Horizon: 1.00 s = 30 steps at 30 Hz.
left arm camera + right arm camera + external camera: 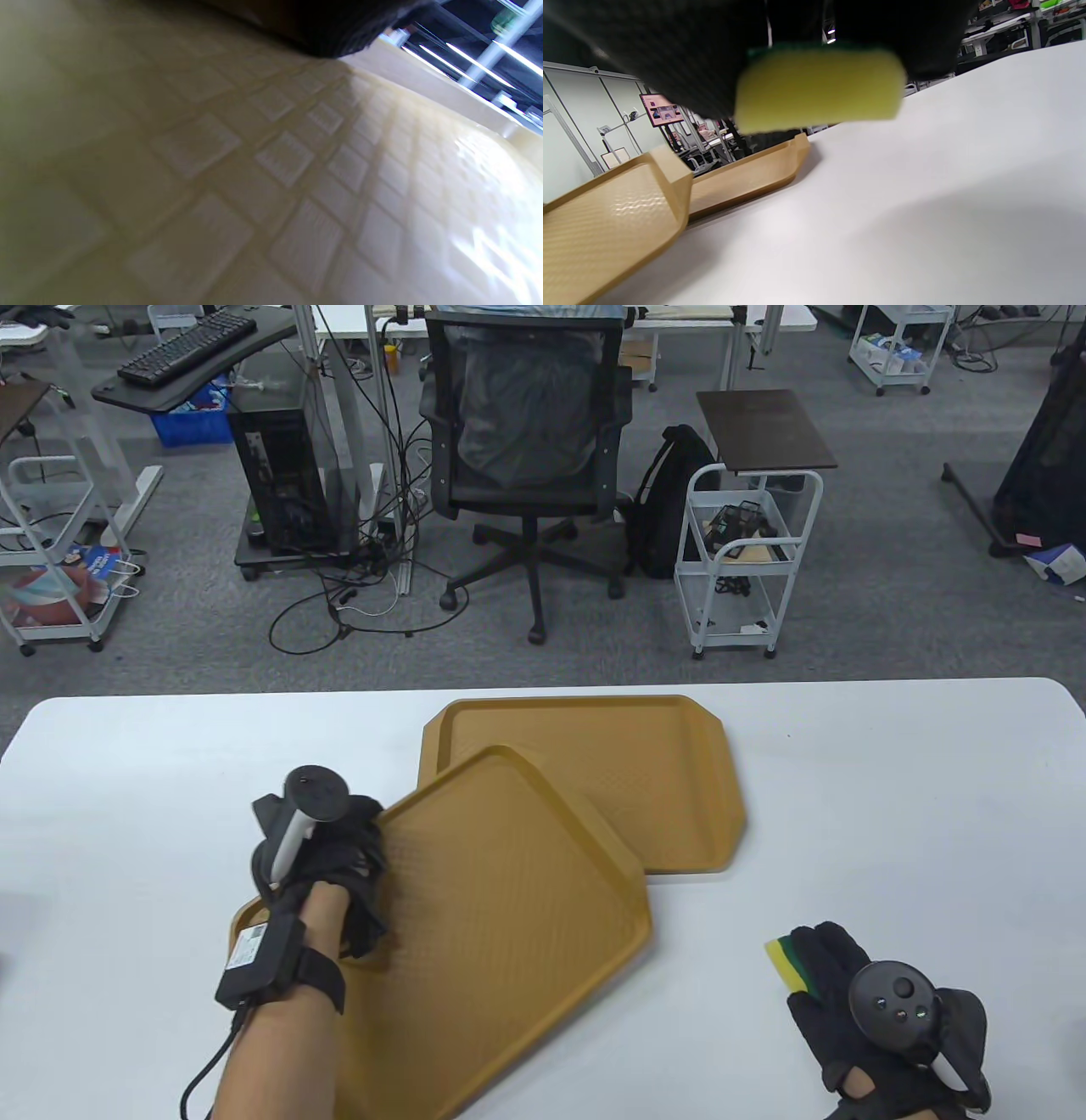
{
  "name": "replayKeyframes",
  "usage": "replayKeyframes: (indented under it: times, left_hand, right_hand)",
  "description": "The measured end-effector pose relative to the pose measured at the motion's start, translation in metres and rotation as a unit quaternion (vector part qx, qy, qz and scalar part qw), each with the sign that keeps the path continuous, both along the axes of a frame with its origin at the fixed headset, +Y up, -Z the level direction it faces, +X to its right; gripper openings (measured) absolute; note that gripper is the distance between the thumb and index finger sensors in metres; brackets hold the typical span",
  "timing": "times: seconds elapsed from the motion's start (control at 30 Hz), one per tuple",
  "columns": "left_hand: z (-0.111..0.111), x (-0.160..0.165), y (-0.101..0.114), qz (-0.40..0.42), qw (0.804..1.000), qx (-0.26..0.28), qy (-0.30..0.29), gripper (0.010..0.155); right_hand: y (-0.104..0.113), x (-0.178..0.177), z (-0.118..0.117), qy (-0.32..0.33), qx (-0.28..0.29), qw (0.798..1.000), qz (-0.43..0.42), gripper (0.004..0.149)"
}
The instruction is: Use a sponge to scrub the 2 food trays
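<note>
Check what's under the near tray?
The near tray overlaps the far tray, its far corner lying over that tray's near-left part, the rest over the table. The left hand grips its left edge. Anything beneath is hidden.

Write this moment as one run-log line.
left hand: grips near tray | right hand: holds sponge above table | far tray: untouched

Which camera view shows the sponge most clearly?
The right wrist view: the sponge fills its top centre, yellow side toward the camera. The table view shows only its end past the right hand. The left wrist view shows none.
</note>
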<state>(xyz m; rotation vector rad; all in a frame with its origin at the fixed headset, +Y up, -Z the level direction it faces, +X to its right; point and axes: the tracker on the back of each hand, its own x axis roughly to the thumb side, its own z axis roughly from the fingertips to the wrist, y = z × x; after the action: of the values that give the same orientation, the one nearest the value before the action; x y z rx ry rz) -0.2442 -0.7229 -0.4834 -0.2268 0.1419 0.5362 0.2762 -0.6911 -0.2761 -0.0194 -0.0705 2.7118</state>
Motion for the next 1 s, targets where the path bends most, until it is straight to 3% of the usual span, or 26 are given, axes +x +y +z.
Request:
replayKeyframes:
  times: [0.1, 0.27, 0.33, 0.47, 0.8, 0.83, 1.0]
  left_hand:
    - [-0.008, 0.056, -0.014, -0.011, 0.997, -0.016, -0.079, 0.049]
    - [-0.013, 0.123, -0.036, -0.039, 0.986, -0.023, -0.161, 0.048]
    - [-0.014, 0.143, -0.042, -0.023, 0.982, -0.045, -0.182, 0.048]
    - [-0.010, 0.174, -0.042, -0.102, 0.979, -0.018, -0.178, 0.047]
    - [0.009, 0.209, -0.048, -0.286, 0.942, 0.047, -0.171, 0.046]
    - [0.010, 0.211, -0.046, -0.303, 0.935, 0.076, -0.169, 0.043]
    - [0.011, 0.213, -0.047, -0.311, 0.938, 0.061, -0.139, 0.046]
  right_hand:
    - [0.000, 0.000, 0.000, 0.001, 0.000, 1.000, -0.003, 0.066]
    - [0.000, 0.001, 0.000, 0.004, 0.003, 1.000, -0.008, 0.066]
    - [0.000, 0.004, 0.000, 0.005, 0.001, 1.000, -0.015, 0.066]
    - [-0.001, 0.007, -0.001, 0.004, 0.000, 1.000, -0.022, 0.066]
    - [-0.002, 0.008, -0.002, 0.005, -0.004, 1.000, -0.030, 0.066]
    - [-0.002, 0.008, -0.002, 0.004, -0.004, 1.000, -0.030, 0.066]
    - [-0.003, 0.007, -0.002, 0.002, -0.002, 1.000, -0.029, 0.066]
